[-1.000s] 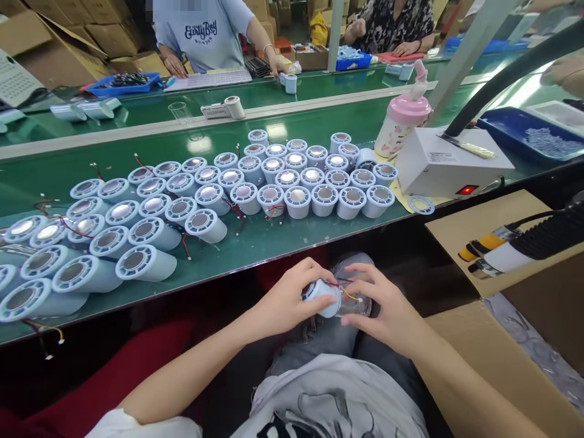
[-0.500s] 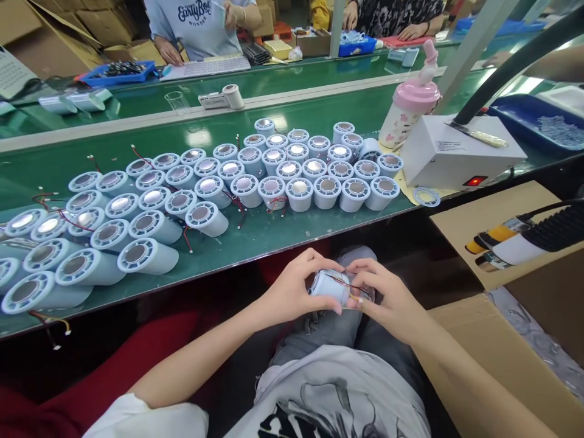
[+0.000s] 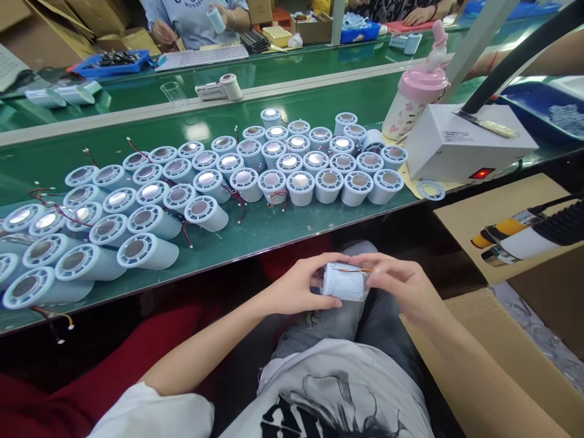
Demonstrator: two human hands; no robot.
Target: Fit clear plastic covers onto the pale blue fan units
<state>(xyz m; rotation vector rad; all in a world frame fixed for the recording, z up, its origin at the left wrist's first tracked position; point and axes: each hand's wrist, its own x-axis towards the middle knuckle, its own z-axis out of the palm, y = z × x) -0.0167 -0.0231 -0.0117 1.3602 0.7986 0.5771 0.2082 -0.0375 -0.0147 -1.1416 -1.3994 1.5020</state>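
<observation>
My left hand [image 3: 301, 285] is wrapped round a light-blue plastic cylinder [image 3: 343, 283] above my lap. Clear plastic, seemingly a see-through cup [image 3: 364, 291], surrounds the cylinder. Thin dark and orange wires [image 3: 353, 269] run along its upper side. At the cylinder's right end, the closed fingers of my right hand [image 3: 401, 281] pinch the wires. On the bench, many similar light-blue cylinders [image 3: 301, 188] stand or lean in rows, with round metallic discs in their tops and some short wires with white plugs.
The green bench [image 3: 255, 234] spans the view. At its right stand a white box [image 3: 456, 149] with a red switch, a pink-lided cup [image 3: 417, 100] and a blue tray [image 3: 542, 115]. A cardboard carton [image 3: 497, 328] holds clear plastic pieces. Co-workers sit opposite.
The cylinder now sits deeper in the clear plastic. My right hand has shifted slightly right and up, its fingers drawn together on the wires. The co-worker opposite now holds a light-blue cylinder lower.
</observation>
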